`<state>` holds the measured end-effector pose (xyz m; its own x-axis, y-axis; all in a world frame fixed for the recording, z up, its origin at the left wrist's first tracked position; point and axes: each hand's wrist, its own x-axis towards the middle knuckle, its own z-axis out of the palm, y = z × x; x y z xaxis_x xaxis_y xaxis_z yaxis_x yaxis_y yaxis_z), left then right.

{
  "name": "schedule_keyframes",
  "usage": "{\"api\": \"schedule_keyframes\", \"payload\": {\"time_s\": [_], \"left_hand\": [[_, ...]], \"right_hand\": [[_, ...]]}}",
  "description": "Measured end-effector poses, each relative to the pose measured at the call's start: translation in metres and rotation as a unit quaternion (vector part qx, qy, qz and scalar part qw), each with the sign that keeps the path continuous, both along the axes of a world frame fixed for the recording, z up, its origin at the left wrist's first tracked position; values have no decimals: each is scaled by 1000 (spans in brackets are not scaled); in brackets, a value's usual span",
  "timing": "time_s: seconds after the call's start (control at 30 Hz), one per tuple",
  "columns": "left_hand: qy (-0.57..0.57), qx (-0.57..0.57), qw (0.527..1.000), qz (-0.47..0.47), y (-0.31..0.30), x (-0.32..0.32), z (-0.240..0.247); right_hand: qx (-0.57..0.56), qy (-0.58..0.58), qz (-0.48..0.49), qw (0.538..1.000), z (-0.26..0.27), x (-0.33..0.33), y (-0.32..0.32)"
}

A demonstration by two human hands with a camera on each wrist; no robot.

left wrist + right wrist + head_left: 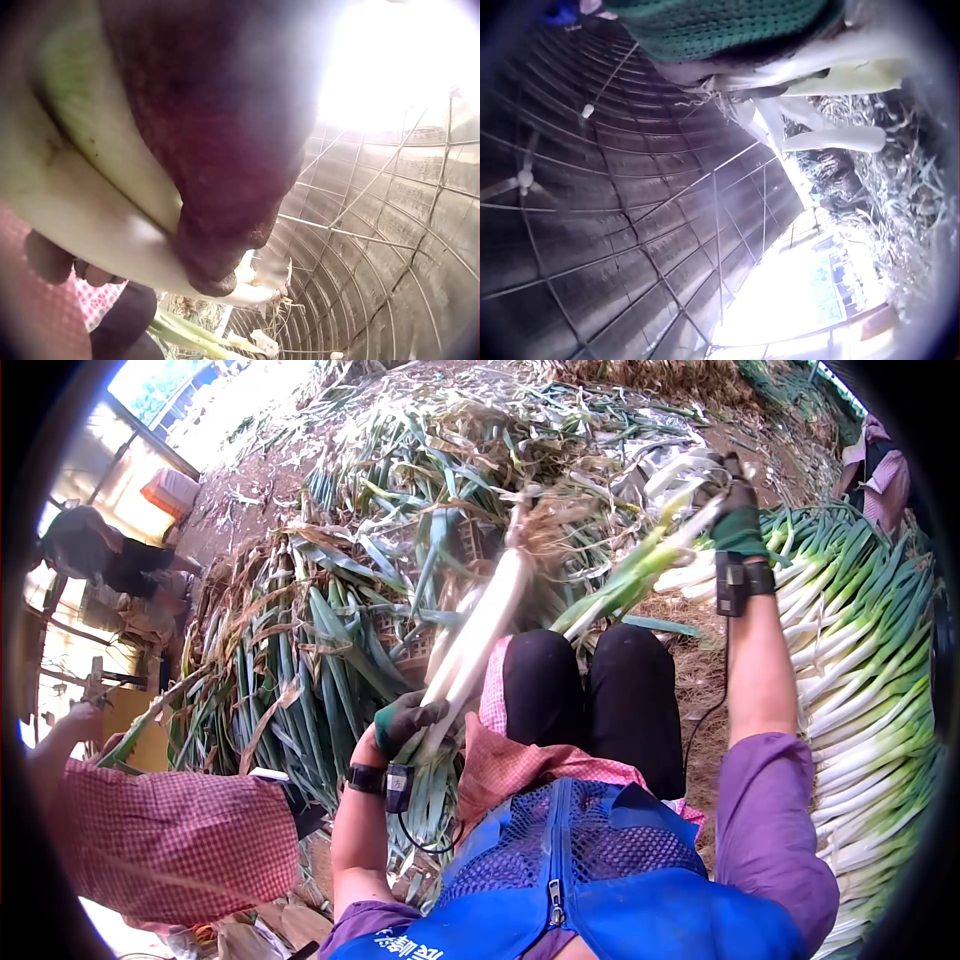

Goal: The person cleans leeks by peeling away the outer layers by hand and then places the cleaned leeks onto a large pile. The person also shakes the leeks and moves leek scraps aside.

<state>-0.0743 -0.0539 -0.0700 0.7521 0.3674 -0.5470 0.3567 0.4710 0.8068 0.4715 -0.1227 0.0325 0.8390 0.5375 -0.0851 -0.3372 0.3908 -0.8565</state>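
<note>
In the head view my gloved left hand (410, 722) grips thick white leek stalks (485, 618), whose roots point away from me. Seen from the left wrist, the dark glove (217, 142) wraps over the pale stalks (97, 217). My right hand (738, 515), in a dark and green glove, holds another leek (640, 568) near its white end, raised at the right. This leek's green part slants down toward my knees. Pale peeled layers (832, 139) hang beside the green glove (735, 30) in the right wrist view.
Untrimmed leeks (320, 630) lie heaped at the left, near a crate (400, 640). Cleaned leeks (850, 720) form a long row along my right. Leaf scraps (440, 450) cover the ground ahead. Another person's checked sleeve (190, 840) is close at the left.
</note>
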Motion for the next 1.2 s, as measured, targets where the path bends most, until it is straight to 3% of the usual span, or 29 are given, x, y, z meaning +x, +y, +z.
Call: {"api": "schedule_keyframes", "payload": {"time_s": [0.07,0.1,0.13,0.17,0.23,0.3,0.4,0.43,0.47,0.53,0.63,0.7,0.73,0.8,0.83,0.87,0.9,0.93,0.97,1.0,1.03,1.07,1.1,1.13,1.17,1.2], "left_hand": [[36,49,997,42,-3,-2,-4],[10,58,997,48,0,-5,-19],[28,69,996,55,-2,-1,-24],[47,81,994,62,-3,4,-27],[67,90,990,85,-13,21,-24],[37,124,989,78,-20,34,-23],[65,219,972,50,-31,44,-17],[78,263,961,49,-37,48,-8],[90,305,947,47,-41,51,-2],[67,291,952,69,-43,49,-11],[47,266,959,83,-42,50,-19],[29,247,965,86,-44,54,-15],[14,239,967,87,-44,58,-7],[0,197,978,73,-45,60,4],[3,164,985,60,-46,57,7],[5,131,990,47,-48,52,7],[-28,114,992,56,-51,41,-11],[-30,57,997,53,-53,31,-23],[-23,55,995,74,-55,21,-36],[-16,50,994,97,-54,13,-48],[-25,49,992,114,-51,7,-58],[-28,16,991,133,-45,3,-61],[-39,63,987,144,-38,0,-63],[-47,111,980,158,-31,-1,-64],[-17,110,977,182,-27,0,-53],[-41,99,975,194,-11,-7,-56]], "right_hand": [[-90,-100,121,983,7,2,-25],[-149,-142,93,974,5,-1,-22],[-158,-170,140,963,7,-21,-25],[-181,-510,52,840,-15,-20,-15],[-244,-698,58,671,-26,-49,-4],[-311,-572,220,727,-6,-110,9],[-308,-507,284,753,13,-172,14],[-266,-496,279,778,-27,-165,27],[-341,-595,253,682,-21,-164,31],[-393,-535,276,696,-10,-171,28],[-322,-634,154,686,-25,-168,25],[-184,-458,190,849,-54,-156,37],[-109,-355,201,907,-63,-148,44],[-338,-406,107,842,-24,-150,40],[-475,-522,70,704,-40,-111,51],[-320,-398,124,851,-36,-76,46],[-43,-141,167,975,-32,-42,41],[124,46,178,975,-27,-8,37],[118,81,167,976,11,-25,3],[81,39,166,982,-14,38,0],[-162,-147,102,970,-6,31,-15],[-277,-240,71,928,-8,21,-29],[-392,-319,37,862,-9,9,-43],[-396,-317,48,861,-25,0,-50],[-395,-386,119,825,-52,-4,-66],[-442,-331,180,814,-56,-27,-80]]}}
